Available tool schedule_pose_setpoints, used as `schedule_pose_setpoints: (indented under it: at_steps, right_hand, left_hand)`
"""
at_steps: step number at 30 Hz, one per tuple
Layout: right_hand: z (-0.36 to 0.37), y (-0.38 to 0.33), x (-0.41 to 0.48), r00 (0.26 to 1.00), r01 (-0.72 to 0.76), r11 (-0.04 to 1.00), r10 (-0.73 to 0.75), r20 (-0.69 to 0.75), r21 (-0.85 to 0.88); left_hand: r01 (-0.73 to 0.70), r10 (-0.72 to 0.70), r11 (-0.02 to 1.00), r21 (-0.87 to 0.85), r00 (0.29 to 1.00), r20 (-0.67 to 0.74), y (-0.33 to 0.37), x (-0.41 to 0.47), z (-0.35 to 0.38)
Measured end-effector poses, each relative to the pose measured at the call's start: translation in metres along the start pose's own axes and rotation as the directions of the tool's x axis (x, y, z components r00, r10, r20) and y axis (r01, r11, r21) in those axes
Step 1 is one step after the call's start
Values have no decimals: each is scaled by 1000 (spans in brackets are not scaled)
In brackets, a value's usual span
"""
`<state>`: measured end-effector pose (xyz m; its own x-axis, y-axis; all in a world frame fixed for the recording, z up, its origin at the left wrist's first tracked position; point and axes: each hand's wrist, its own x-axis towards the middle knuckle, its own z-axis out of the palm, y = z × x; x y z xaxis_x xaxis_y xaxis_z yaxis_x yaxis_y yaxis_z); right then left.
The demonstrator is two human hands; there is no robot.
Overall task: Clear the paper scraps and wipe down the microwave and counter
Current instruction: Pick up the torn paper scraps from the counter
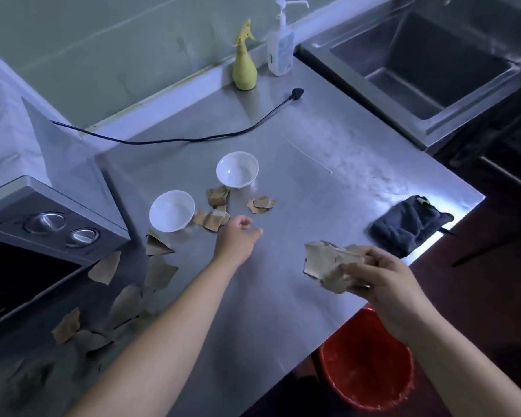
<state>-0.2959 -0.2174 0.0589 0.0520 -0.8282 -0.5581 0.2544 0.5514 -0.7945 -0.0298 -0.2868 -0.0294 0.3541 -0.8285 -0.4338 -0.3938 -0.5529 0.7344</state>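
A: What do we have nearest us?

B: A red bucket [367,365] sits on the floor, partly under the counter's near edge. Above it our right hand [385,284] grips a crumpled wad of brown paper [328,266], fingers and thumb curled round it, over the counter [283,311].

A: And the other hand?

B: Our left hand [238,239] reaches toward the middle of the counter, fingers loosely bent, holding nothing. We cannot tell whether it touches the steel.

A: Where do the loose pieces lie?

B: A trail of torn paper scraps [127,302] runs along the left edge, beside the microwave [42,236]. We see a smaller cluster [212,219] just past our left fingertips, between and beside two white bowls, the near bowl [172,210] and the far bowl [237,169].

A: And over on the right?

B: A dark cloth [409,224] lies bunched at the right edge.

A: Farther back?

B: A black cord [193,138] runs from behind the microwave, its plug [297,92] lying loose on the counter. At the far edge a yellow spray bottle [245,61] and a clear pump bottle [281,46] stand side by side against the wall. The sink [418,64] sits beyond the far right corner.
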Motion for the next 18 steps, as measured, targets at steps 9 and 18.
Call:
schedule_pose_setpoints:
  at_steps: [9, 18]
  right_hand:
    - [-9, 16, -6, 983, 14, 1000, -10, -182, 24]
    - [-13, 27, -4, 967, -47, 997, 61, -249, 62]
  left_hand:
    - [-79, 118, 911, 404, 990, -73, 36, 89, 41]
    - [-87, 109, 955, 284, 992, -63, 22, 101, 46]
